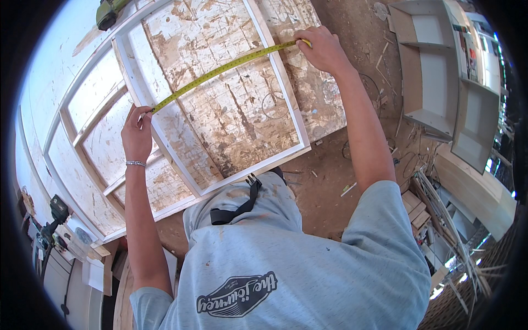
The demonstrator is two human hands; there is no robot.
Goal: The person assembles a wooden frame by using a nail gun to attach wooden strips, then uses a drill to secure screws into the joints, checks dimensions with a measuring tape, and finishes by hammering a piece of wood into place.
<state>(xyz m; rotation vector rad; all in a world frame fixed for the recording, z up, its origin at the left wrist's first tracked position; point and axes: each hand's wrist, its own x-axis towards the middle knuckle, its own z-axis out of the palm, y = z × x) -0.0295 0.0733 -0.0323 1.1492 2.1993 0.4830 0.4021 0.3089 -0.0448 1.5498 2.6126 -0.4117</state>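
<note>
A yellow tape measure [220,70] is stretched in a slight arc across a white-edged wooden frame [190,184], running from the frame's inner crosspiece to beyond its right rail. My left hand [136,135], with a bracelet at the wrist, pinches the tape's left end at the crosspiece. Past the right rail, over the worn worktable [324,118], my right hand [325,50] has its fingers closed on the other end. No tape case shows. The frame lies flat on the table, with more crosspieces toward the left.
A green and black tool [108,14] lies at the table's far left. Open cabinet boxes [434,71] stand at the right, above long boards and thin wood strips [448,236]. Wood scraps litter the brown floor [324,203]. A black tool [58,212] is at the lower left.
</note>
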